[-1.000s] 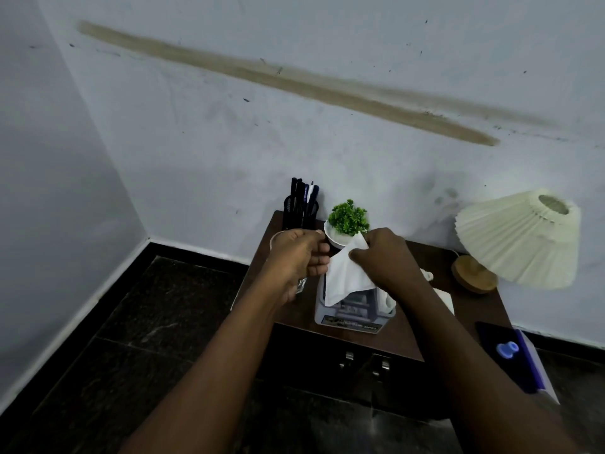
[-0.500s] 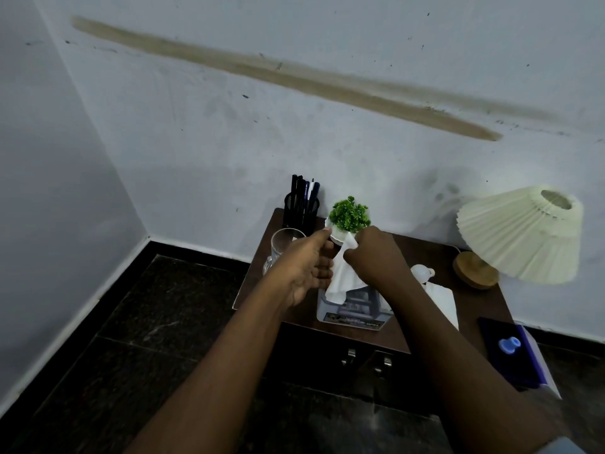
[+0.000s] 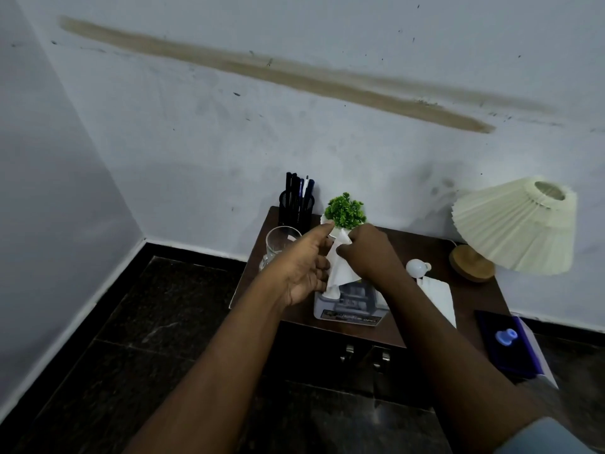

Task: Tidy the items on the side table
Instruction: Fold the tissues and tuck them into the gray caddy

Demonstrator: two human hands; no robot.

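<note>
white tissue (image 3: 340, 268), green plant (image 3: 345, 209), cream pleated lampshade (image 3: 515, 224), dark brown table (image 3: 422, 253)

Glass (image 3: 281, 244) left of tissue box (image 3: 350, 304); pen holder (image 3: 296, 209), plant (image 3: 345, 211) behind.

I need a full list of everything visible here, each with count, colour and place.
side table: 1, dark brown, centre of view.
pen holder: 1, black, table's back left corner.
pens: several, mostly dark, in the pen holder.
glass: 1, clear, before the pen holder.
plant: 1, green in white pot, table's back edge.
tissue box: 1, grey, table's front edge.
tissue: 1, white, rising from the tissue box.
light bulb: 1, white, right of the tissue box.
sheet: 1, white, beside the light bulb.
lamp: 1, cream shade, table's back right corner.
box: 1, dark blue, beyond the table's right front corner.
left hand: 1, at the tissue's left edge, grip unclear.
right hand: 1, pinching the tissue's top.
</note>
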